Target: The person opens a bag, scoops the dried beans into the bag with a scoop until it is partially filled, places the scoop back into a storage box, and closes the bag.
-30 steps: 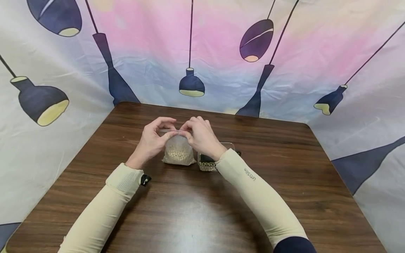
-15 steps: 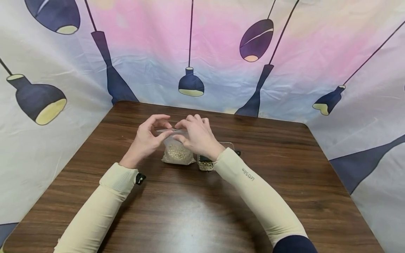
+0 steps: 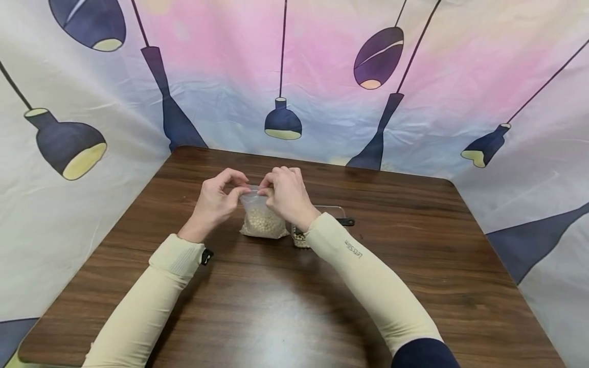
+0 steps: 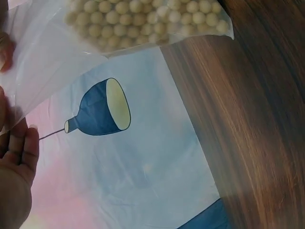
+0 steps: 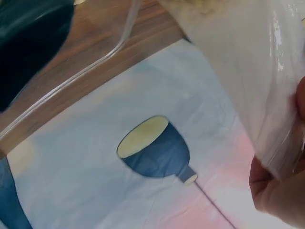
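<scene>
A clear plastic zip bag [image 3: 263, 219] stands on the table, its lower part filled with small round beige beans [image 4: 138, 21]. My left hand [image 3: 215, 200] pinches the left part of the bag's top edge between thumb and fingers. At the right part of that edge, my right hand [image 3: 286, 194] pinches the plastic the same way. The bag's mouth is drawn narrow between both hands. Just right of the bag, partly behind my right wrist, is a clear box [image 3: 301, 245] with more beans. A dark scoop [image 5: 35, 47] lies in it, its black handle [image 3: 346, 222] sticking out.
The dark wood table [image 3: 276, 301] reaches toward me. Behind it hangs a cloth backdrop [image 3: 221, 107] printed with lamps, close to the table's far edge. The clear box's rim [image 5: 90, 69] lies beneath my right wrist.
The hands first met at the bag's top, then spread apart with looser fingers. Now both pinch the top edge again, close together, and the right hand has turned slightly.
</scene>
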The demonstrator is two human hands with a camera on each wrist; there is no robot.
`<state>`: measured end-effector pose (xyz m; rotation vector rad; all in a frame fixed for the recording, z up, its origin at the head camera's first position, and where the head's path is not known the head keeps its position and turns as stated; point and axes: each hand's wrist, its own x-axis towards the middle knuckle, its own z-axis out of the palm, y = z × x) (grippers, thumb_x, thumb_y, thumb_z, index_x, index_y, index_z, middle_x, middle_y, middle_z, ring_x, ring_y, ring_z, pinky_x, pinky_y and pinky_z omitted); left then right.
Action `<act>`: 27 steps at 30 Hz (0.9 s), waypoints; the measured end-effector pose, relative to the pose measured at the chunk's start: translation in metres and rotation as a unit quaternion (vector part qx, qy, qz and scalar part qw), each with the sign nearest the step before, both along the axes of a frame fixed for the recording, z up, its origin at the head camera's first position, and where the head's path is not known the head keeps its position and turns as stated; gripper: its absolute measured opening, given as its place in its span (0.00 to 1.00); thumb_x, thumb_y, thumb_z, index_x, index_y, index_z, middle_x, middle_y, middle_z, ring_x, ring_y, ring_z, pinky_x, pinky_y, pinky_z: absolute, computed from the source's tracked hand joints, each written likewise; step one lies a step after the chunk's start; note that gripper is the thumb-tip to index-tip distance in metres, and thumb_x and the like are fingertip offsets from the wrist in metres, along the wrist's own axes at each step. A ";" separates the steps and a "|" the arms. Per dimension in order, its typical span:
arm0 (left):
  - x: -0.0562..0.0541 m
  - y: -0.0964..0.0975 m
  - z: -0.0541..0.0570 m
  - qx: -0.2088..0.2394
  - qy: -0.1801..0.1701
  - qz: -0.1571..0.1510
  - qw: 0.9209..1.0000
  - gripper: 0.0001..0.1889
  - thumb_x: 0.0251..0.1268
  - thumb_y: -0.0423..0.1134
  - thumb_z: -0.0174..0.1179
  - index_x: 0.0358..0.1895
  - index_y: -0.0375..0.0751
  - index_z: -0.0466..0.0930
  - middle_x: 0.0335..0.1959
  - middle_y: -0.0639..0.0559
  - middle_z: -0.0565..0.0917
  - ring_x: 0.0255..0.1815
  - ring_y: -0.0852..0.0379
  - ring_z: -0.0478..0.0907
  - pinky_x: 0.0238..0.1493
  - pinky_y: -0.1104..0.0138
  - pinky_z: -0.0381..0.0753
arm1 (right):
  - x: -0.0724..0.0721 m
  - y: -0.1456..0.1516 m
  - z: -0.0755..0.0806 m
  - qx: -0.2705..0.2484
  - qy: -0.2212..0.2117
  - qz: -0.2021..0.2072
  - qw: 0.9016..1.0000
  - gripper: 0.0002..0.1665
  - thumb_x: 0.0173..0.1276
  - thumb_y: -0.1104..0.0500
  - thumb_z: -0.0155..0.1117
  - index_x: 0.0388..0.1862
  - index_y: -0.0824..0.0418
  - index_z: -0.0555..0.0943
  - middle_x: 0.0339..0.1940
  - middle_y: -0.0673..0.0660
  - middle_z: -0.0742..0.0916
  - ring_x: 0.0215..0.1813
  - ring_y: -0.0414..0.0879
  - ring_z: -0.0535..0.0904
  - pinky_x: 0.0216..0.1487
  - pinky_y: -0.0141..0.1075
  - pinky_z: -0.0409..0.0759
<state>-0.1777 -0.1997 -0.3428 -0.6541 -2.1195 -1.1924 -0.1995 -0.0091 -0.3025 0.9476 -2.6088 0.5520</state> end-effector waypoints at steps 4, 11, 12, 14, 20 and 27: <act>0.000 -0.003 0.001 0.024 -0.020 -0.013 0.999 0.23 0.53 0.25 0.70 0.53 0.39 0.77 0.33 0.46 0.84 0.34 0.57 0.79 0.31 0.73 0.74 | -0.001 0.011 0.003 0.008 -0.041 0.012 0.999 0.12 0.63 0.44 0.69 0.39 0.49 0.85 0.33 0.43 0.81 0.40 0.42 0.71 0.56 0.44 0.60; 0.016 0.003 0.019 0.033 -0.106 -0.056 0.992 0.27 0.55 0.22 0.68 0.59 0.30 0.72 0.43 0.35 0.83 0.39 0.44 0.79 0.39 0.74 0.76 | -0.004 0.026 -0.003 0.010 -0.072 0.006 0.997 0.26 0.59 0.37 0.69 0.51 0.49 0.81 0.41 0.45 0.80 0.44 0.42 0.69 0.53 0.44 0.59; 0.018 0.004 0.021 0.030 -0.111 -0.056 0.992 0.26 0.56 0.23 0.67 0.59 0.29 0.72 0.44 0.34 0.82 0.39 0.43 0.79 0.38 0.74 0.76 | -0.004 0.028 -0.004 0.004 -0.075 0.005 0.997 0.27 0.60 0.37 0.69 0.52 0.50 0.81 0.42 0.45 0.79 0.45 0.43 0.69 0.53 0.44 0.59; 0.021 0.005 0.023 0.027 -0.121 -0.051 0.991 0.25 0.58 0.24 0.66 0.59 0.30 0.72 0.46 0.34 0.82 0.41 0.42 0.79 0.38 0.75 0.76 | -0.004 0.030 -0.007 -0.007 -0.083 0.003 0.997 0.27 0.61 0.39 0.69 0.54 0.51 0.80 0.44 0.46 0.79 0.48 0.44 0.70 0.53 0.44 0.60; 0.008 -0.016 0.007 0.054 -0.125 -0.030 0.990 0.23 0.63 0.28 0.64 0.62 0.35 0.72 0.54 0.38 0.80 0.53 0.42 0.77 0.48 0.73 0.74 | -0.001 0.041 -0.009 -0.019 -0.104 -0.013 0.994 0.32 0.64 0.44 0.68 0.63 0.55 0.74 0.54 0.50 0.79 0.56 0.47 0.71 0.55 0.45 0.62; 0.004 -0.038 0.003 -0.016 -0.142 0.042 0.989 0.22 0.67 0.36 0.62 0.62 0.40 0.71 0.58 0.44 0.78 0.61 0.45 0.72 0.59 0.60 0.68 | -0.006 0.054 -0.007 -0.001 -0.129 -0.004 0.992 0.33 0.69 0.48 0.63 0.69 0.58 0.69 0.64 0.55 0.75 0.66 0.51 0.66 0.62 0.49 0.63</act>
